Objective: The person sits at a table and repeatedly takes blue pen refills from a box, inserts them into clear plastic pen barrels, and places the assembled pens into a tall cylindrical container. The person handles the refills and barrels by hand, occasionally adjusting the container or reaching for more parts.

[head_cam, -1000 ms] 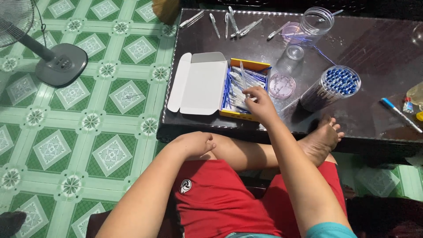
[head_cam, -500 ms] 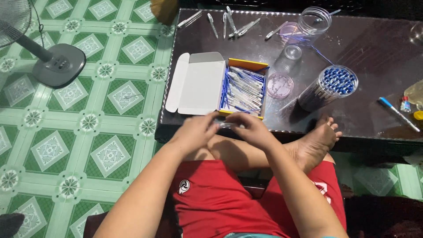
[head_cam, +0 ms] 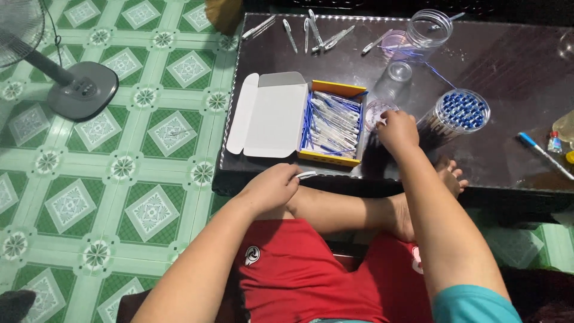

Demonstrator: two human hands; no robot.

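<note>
My left hand [head_cam: 272,186] rests by my knee at the table's near edge, pinching a thin clear pen barrel [head_cam: 306,174]. My right hand [head_cam: 397,129] reaches onto the dark table [head_cam: 508,66], fingertips at a small clear lid-like dish [head_cam: 378,112]; whether it grips something is hidden. Between the hands lies an open yellow box [head_cam: 332,122] full of blue-and-clear pen parts, its white flap [head_cam: 270,113] folded out to the left. A clear round tub of blue-capped pens [head_cam: 460,113] stands just right of my right hand.
Loose pen parts [head_cam: 311,30] lie along the table's far edge beside two clear containers [head_cam: 427,30]. A blue pen [head_cam: 541,152] and a small bottle [head_cam: 555,142] lie at the right. A fan base [head_cam: 84,90] stands on the green tiled floor. My bare foot [head_cam: 445,176] rests under the table edge.
My hands were together at the table's near edge. My right hand has since reached up to the small dish; my left stays low holding the barrel.
</note>
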